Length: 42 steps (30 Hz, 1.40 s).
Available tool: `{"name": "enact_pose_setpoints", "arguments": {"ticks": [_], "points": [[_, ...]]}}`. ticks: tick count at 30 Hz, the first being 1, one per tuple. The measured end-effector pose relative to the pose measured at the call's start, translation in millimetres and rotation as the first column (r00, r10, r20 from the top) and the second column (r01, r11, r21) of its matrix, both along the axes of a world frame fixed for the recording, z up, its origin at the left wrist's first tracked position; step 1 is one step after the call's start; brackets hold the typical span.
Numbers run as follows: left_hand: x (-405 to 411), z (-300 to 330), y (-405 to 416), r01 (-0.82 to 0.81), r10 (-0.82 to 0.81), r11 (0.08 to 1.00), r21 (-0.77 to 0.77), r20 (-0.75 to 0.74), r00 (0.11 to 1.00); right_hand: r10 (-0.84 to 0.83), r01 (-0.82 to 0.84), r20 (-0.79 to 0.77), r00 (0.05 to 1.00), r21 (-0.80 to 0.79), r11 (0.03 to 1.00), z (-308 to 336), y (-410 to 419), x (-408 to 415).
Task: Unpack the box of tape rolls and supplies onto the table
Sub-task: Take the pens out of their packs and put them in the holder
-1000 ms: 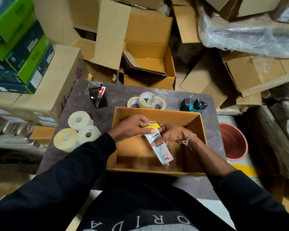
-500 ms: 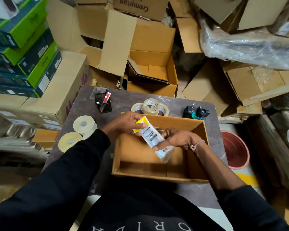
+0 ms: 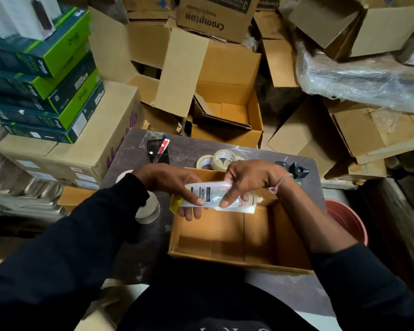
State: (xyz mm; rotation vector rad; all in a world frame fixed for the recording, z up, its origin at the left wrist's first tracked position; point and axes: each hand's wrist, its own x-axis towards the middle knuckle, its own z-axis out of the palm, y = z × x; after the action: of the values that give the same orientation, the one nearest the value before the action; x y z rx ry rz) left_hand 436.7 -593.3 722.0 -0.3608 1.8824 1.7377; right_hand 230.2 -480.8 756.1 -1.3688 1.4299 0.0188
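Note:
An open cardboard box (image 3: 227, 258) stands on the dark table (image 3: 141, 244), and its inside shows only bare cardboard. Above its far edge I hold a clear plastic packet with a yellow header (image 3: 213, 194), lying level. My left hand (image 3: 167, 181) grips the yellow end and my right hand (image 3: 249, 180) grips the other end. Clear tape rolls (image 3: 219, 158) lie just behind the box. Cream tape rolls (image 3: 148, 209) sit to the left, partly hidden by my left sleeve.
A black pen holder (image 3: 158, 151) stands at the table's far left. A black tape dispenser (image 3: 295, 169) sits at the far right corner. Open cartons (image 3: 227, 111) crowd behind the table, green boxes (image 3: 48, 75) stack at left, and a red bucket (image 3: 347, 218) stands at right.
Both hands lifted the packet up from inside the box to above its far edge and turned it level. The head camera tilted up a little.

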Motion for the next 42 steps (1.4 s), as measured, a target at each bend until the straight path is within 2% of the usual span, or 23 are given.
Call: {"name": "enact_pose_setpoints", "arguments": {"ticks": [3, 6, 8, 10, 12, 13, 14, 16, 18, 20, 22, 24, 29, 32, 36, 42], "points": [[9, -7, -5, -0.096, 0.095, 0.995, -0.003, -0.083, 0.992, -0.126, 0.122, -0.021, 0.992, -0.137, 0.983, 9, -2, -7], [27, -16, -11, -0.238, 0.240, 0.971, 0.031, -0.132, 0.962, -0.279, 0.261, -0.003, 0.960, -0.339, 0.904, 18, 4, -20], [36, -21, -12, -0.298, 0.298, 0.954, 0.024, -0.154, 0.942, -0.399, 0.305, -0.046, 0.916, -0.568, 0.765, 18, 6, -20], [41, -25, -13, -0.347, 0.346, 0.938, 0.016, -0.150, 0.926, -0.501, 0.248, -0.085, 0.861, -0.791, 0.559, 15, 7, -12], [44, -30, -15, -0.385, 0.384, 0.923, 0.027, -0.145, 0.912, -0.508, 0.171, -0.064, 0.859, -0.899, 0.403, 15, 8, -2], [45, -34, -16, -0.404, 0.404, 0.914, 0.031, -0.147, 0.903, -0.470, 0.166, -0.028, 0.882, -0.916, 0.365, 16, 9, 4], [46, -36, -17, -0.424, 0.424, 0.905, 0.031, -0.149, 0.893, -0.412, 0.185, 0.018, 0.911, -0.910, 0.370, 18, 11, 9], [46, -39, -18, -0.455, 0.455, 0.890, 0.034, -0.151, 0.878, -0.326, 0.228, 0.067, 0.943, -0.844, 0.485, 17, 12, 18], [47, -38, -18, -0.459, 0.460, 0.887, 0.045, -0.158, 0.874, -0.335, 0.224, 0.023, 0.942, -0.786, 0.575, 7, 10, 24], [48, -37, -17, -0.457, 0.461, 0.887, 0.058, -0.161, 0.873, -0.401, 0.275, 0.022, 0.916, -0.764, 0.584, -4, 6, 26], [49, -37, -17, -0.451, 0.454, 0.890, 0.061, -0.171, 0.874, -0.432, 0.376, 0.116, 0.894, -0.718, 0.586, -9, 5, 25], [50, -38, -16, -0.443, 0.446, 0.894, 0.058, -0.176, 0.877, -0.406, 0.465, 0.247, 0.880, -0.623, 0.629, -11, 5, 22], [50, -33, -14, -0.457, 0.457, 0.888, 0.040, -0.164, 0.874, -0.327, 0.523, 0.461, 0.825, -0.404, 0.751, -20, 5, 12], [48, -29, -12, -0.481, 0.476, 0.877, 0.017, -0.168, 0.863, -0.330, 0.548, 0.541, 0.774, -0.310, 0.777, -24, 5, 10], [49, -32, -14, -0.481, 0.482, 0.876, 0.042, -0.147, 0.864, -0.342, 0.554, 0.568, 0.748, -0.253, 0.793, -31, 3, 9], [49, -36, -17, -0.513, 0.504, 0.859, -0.014, -0.164, 0.848, -0.381, 0.570, 0.569, 0.729, -0.197, 0.797, -37, -1, 13]]}}
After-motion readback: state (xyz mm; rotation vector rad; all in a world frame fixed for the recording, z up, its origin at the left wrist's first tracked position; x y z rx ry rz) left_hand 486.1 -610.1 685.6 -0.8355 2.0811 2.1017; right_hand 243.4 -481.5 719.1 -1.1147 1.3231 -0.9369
